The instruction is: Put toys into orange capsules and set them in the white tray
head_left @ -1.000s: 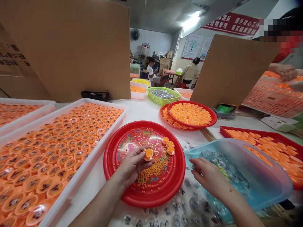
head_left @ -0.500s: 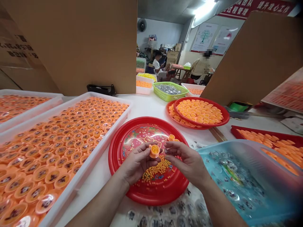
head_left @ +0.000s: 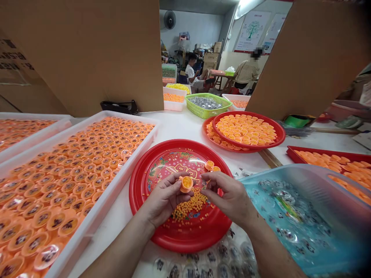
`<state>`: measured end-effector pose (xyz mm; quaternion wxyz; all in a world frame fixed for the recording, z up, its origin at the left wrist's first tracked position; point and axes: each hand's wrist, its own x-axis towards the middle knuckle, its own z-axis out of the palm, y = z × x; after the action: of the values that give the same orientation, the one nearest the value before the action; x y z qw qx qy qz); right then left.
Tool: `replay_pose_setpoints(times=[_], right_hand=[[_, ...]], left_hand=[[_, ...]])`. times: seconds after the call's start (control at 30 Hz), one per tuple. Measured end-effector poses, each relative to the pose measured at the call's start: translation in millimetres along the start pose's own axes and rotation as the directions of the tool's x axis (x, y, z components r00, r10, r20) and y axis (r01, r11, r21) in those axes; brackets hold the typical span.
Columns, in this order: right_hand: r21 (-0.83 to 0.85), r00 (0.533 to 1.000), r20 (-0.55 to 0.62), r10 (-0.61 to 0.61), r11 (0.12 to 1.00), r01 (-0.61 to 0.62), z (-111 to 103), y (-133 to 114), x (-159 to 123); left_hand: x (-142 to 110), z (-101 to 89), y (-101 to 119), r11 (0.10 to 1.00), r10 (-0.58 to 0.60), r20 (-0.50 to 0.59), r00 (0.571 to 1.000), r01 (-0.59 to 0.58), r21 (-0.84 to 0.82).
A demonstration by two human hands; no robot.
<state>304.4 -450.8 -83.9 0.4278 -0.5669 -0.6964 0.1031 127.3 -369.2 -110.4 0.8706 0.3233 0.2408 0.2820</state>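
My left hand point(head_left: 166, 197) pinches a small orange cup point(head_left: 186, 185), tilted so its mouth faces me; yellow pellets show inside. Close by on the right is my right hand point(head_left: 227, 195), fingers loosely bent and thumb apart from the index finger, with nothing I can make out between them. Both hands are above a round red tray point(head_left: 185, 245) with a printed pattern. Loose yellow pellets point(head_left: 188, 206) lie in a heap on that tray below the held cup. Two more orange cups point(head_left: 210, 165) sit near the tray's right side, just behind my right fingers.
At left, white trays point(head_left: 110, 189) carry rows of orange cups with printed tops. Stacked red trays point(head_left: 278, 143) of orange cups stand behind. A blue basket point(head_left: 290, 255) holds clear printed pieces; similar clear domes point(head_left: 210, 256) lie in front. Cardboard panels point(head_left: 116, 50) flank the table; two people sit beyond.
The view has shifted slightly, so the trays appear a little displaced. The cup stays in my left hand, and both hands keep nearly the same pose.
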Motion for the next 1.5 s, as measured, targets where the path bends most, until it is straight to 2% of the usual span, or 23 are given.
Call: replay_pose_setpoints(times=[0.1, 0.3, 0.5, 0.67, 0.87, 1.0, 1.17, 1.33, 1.5], right_hand=[[-0.006, 0.999, 0.032, 0.012, 1.000, -0.012, 0, 2, -1], [0.134, 0.998, 0.068, 0.010, 0.991, -0.019, 5, -7, 0], [0.333, 0.989, 0.022, 0.143, 0.932, -0.142, 15, -6, -2], [0.216, 0.993, -0.047, 0.107, 0.972, -0.095, 19, -3, -6], [0.151, 0.993, -0.092, 0.069, 0.987, -0.055, 20, -1, -8], [0.062, 0.999, -0.030, -0.037, 0.997, 0.039, 16, -3, -6], [0.045, 0.997, 0.080, -0.009, 0.999, 0.006, 11, -2, -7], [-0.055, 0.998, 0.065, 0.028, 0.998, -0.025, 11, 1, -9], [-0.106, 0.997, 0.077, -0.006, 0.994, 0.014, 11, -1, -8]], left_hand=[[0, 0.9, -2, 1.000, -0.009, -0.011, 1.000, 0.009, 0.013], [1, 4.2, -11, 0.999, -0.045, 0.048, 0.998, 0.044, 0.030], [1, 5.5, -14, 0.999, -0.040, 0.074, 0.996, 0.039, 0.015], [-1, 9.2, -13, 0.999, 0.005, 0.056, 0.998, -0.007, 0.037], [-1, 11.6, -12, 0.992, 0.044, 0.022, 0.999, -0.046, 0.119], [0, 10.5, -14, 0.982, 0.039, -0.015, 0.999, -0.035, 0.185], [0, 13.6, -15, 0.982, 0.048, -0.042, 0.998, -0.039, 0.185], [-1, 16.1, -18, 0.985, 0.045, -0.043, 0.998, -0.038, 0.170], [-1, 17.9, -18, 0.981, 0.050, -0.053, 0.997, -0.039, 0.190]])
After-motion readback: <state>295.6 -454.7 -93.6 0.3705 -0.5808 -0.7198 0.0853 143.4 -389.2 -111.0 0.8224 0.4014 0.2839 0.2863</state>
